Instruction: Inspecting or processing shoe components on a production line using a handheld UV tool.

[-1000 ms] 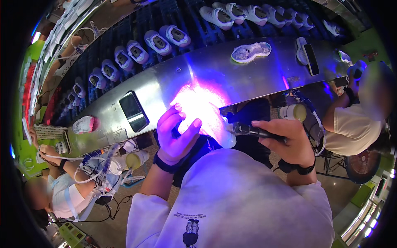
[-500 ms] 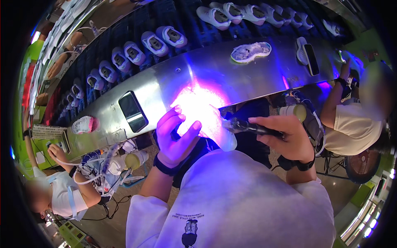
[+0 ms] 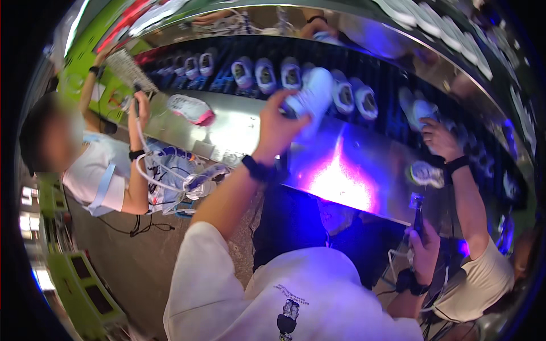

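A pink-and-white shoe (image 3: 191, 109) lies on the steel bench (image 3: 387, 154), bare metal to its right. The left hand (image 3: 275, 129) pinches a white sneaker (image 3: 316, 95) before the bench's far edge; by the near edge, the right hand (image 3: 424, 250) grips a black-handled tool (image 3: 418, 217).

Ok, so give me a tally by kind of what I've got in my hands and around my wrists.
Shoe, in your left hand: 1
Tool, black-handled, in your right hand: 1
Wristbands, black, one on each arm: 2
Total: 4
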`<act>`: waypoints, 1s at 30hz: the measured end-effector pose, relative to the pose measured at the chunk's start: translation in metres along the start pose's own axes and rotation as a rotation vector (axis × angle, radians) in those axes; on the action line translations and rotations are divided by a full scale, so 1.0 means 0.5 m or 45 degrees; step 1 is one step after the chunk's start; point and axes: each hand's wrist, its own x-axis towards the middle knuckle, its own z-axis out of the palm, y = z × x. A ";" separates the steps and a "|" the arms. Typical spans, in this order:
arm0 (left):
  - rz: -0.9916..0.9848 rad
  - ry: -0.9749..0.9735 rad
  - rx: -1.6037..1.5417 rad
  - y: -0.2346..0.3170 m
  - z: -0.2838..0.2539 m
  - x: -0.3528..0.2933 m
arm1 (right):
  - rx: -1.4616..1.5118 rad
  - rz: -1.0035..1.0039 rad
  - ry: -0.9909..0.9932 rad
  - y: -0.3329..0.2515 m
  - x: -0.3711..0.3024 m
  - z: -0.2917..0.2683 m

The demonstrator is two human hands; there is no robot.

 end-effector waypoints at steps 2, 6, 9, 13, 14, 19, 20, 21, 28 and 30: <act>-0.167 0.243 0.308 -0.034 -0.112 0.131 | -0.079 0.152 0.053 0.026 0.031 -0.001; -0.194 0.520 0.933 -0.121 -0.332 0.299 | -0.115 0.115 0.122 0.021 0.056 0.026; -0.120 0.473 1.108 -0.213 -0.369 0.416 | -0.011 0.182 0.286 0.024 0.029 0.026; -0.110 0.514 1.294 -0.320 -0.418 0.489 | -0.052 0.173 0.359 0.034 0.032 0.024; -0.119 0.512 1.286 -0.334 -0.420 0.506 | -0.047 0.172 0.414 0.028 0.030 0.028; -0.057 0.567 1.295 -0.471 -0.426 0.580 | -0.218 0.225 0.437 -0.040 0.029 0.046; -0.175 0.549 1.304 -0.484 -0.450 0.563 | -0.376 0.301 0.384 -0.039 0.037 0.043; -0.296 0.532 1.312 -0.495 -0.469 0.542 | -0.409 0.243 0.387 -0.007 0.046 0.033; 0.621 0.501 1.689 -0.431 -0.387 0.562 | -0.171 0.225 0.345 -0.005 0.074 0.053; 0.049 0.092 1.454 -0.297 -0.215 0.530 | -0.185 0.228 0.407 -0.006 0.056 0.055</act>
